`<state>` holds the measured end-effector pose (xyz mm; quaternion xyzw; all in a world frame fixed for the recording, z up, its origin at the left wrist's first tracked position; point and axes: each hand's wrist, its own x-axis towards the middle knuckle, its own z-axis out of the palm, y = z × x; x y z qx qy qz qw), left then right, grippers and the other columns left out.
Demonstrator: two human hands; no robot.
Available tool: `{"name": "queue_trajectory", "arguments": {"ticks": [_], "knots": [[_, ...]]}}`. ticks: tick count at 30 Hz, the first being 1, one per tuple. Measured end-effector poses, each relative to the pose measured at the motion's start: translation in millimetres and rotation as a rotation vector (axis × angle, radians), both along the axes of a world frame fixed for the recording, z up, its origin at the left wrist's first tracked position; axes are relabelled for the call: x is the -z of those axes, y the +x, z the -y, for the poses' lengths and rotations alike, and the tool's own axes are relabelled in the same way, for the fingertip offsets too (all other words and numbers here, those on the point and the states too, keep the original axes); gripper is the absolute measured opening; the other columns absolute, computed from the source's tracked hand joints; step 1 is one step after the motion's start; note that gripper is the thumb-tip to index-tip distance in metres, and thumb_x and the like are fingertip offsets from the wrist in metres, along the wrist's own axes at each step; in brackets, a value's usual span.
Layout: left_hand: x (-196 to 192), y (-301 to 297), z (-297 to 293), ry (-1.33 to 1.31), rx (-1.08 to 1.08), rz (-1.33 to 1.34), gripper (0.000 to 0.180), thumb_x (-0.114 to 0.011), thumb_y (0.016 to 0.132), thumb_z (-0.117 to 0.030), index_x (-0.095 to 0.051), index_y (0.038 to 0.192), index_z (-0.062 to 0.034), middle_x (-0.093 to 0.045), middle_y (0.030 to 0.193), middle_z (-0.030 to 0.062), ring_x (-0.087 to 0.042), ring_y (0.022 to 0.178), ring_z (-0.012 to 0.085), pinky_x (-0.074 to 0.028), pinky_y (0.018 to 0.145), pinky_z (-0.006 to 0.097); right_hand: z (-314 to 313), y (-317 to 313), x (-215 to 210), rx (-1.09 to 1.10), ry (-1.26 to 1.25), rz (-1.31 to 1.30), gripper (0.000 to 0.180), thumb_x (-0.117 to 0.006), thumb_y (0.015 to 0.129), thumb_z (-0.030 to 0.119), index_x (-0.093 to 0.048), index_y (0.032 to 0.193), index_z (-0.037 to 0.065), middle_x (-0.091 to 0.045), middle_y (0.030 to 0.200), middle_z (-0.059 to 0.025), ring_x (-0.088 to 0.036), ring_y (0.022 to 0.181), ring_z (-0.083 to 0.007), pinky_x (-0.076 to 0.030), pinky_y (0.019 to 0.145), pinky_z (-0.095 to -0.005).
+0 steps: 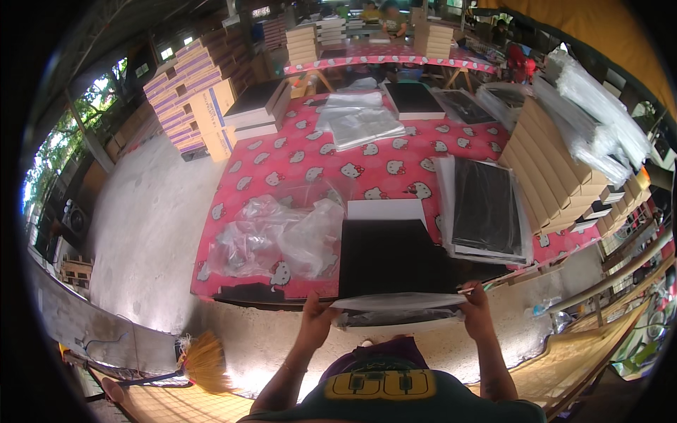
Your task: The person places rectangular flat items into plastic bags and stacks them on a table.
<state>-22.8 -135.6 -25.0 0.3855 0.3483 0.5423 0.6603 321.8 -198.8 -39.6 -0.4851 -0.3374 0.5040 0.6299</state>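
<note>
A clear plastic sleeve [398, 302] stretches between my two hands at the table's near edge. My left hand [316, 319] is closed on its left end. At the other end my right hand [475, 307] pinches the plastic, and a small thin white thing shows at its fingertips. Beneath and beyond the sleeve lies a black flat panel [384, 257], and a dark panel part shows through the plastic. A white sheet or board [386, 209] sticks out past the black panel's far side. How far the sleeve covers the panel I cannot tell.
Crumpled clear plastic [285, 236] lies left on the pink patterned tablecloth [303, 156]. Plastic-wrapped black panels [486, 211] are at right, beside stacked brown cartons [553, 166]. Plastic sleeves [360, 120] lie farther back. Cartons [190, 106] and a broom [204, 363] stand left. People work at a far table.
</note>
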Motion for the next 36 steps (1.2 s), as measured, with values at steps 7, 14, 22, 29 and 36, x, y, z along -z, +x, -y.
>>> {"name": "queue_trajectory", "arguments": {"ticks": [7,14,22,29,36], "knots": [[-74.5,-20.5,-21.6,0.07,0.233,0.619,0.044,-0.056,0.089,-0.017,-0.046,0.129,-0.0026,-0.053,0.129,0.0165,-0.053,0.117,0.0253,-0.043,0.099,0.04,-8.1,-17.4,-111.7,-0.271,0.308,-0.551,0.051,-0.058,0.087,0.013,-0.04,0.135,0.006,-0.059,0.12,-0.0134,-0.057,0.111,-0.0237,-0.043,0.097,-0.04],[-23.0,7.3,-87.4,-0.042,0.103,0.622,0.036,-0.053,0.092,-0.017,-0.047,0.125,-0.0039,-0.059,0.117,0.0109,-0.056,0.112,0.0232,-0.044,0.097,0.042,-82.5,-18.3,-50.5,-0.171,0.175,-0.76,0.03,-0.054,0.093,0.017,-0.052,0.122,0.01,-0.059,0.12,-0.0046,-0.054,0.115,-0.0206,-0.038,0.103,-0.0433],[127.2,5.2,-96.3,-0.348,-0.008,0.425,0.032,-0.056,0.087,-0.01,-0.052,0.119,-0.0044,-0.063,0.102,0.005,-0.06,0.095,0.0165,-0.049,0.084,0.035,-93.1,0.0,109.2,-0.031,-0.233,-0.767,0.013,-0.059,0.091,0.022,-0.061,0.102,0.015,-0.061,0.094,0.0018,-0.054,0.092,-0.0137,-0.042,0.088,-0.037],[66.9,12.4,-93.2,0.337,-0.055,-0.258,0.028,-0.057,0.087,-0.006,-0.058,0.114,0.0001,-0.065,0.096,0.005,-0.059,0.083,0.0123,-0.047,0.073,0.029,-91.9,-18.6,84.0,-0.086,-0.202,-0.642,0.013,-0.06,0.086,0.017,-0.06,0.099,0.015,-0.06,0.09,0.0005,-0.054,0.088,-0.0143,-0.042,0.085,-0.0355],[-24.0,48.5,-88.3,0.45,-0.282,-0.203,0.011,-0.061,0.092,-0.014,-0.06,0.094,-0.0026,-0.059,0.082,-0.0045,-0.049,0.071,0.0034,-0.041,0.061,0.022,-80.5,4.3,94.8,-0.191,-0.034,-0.811,0.017,-0.058,0.092,0.03,-0.06,0.097,0.014,-0.063,0.089,0.0028,-0.059,0.091,-0.014,-0.045,0.091,-0.0387]]}}
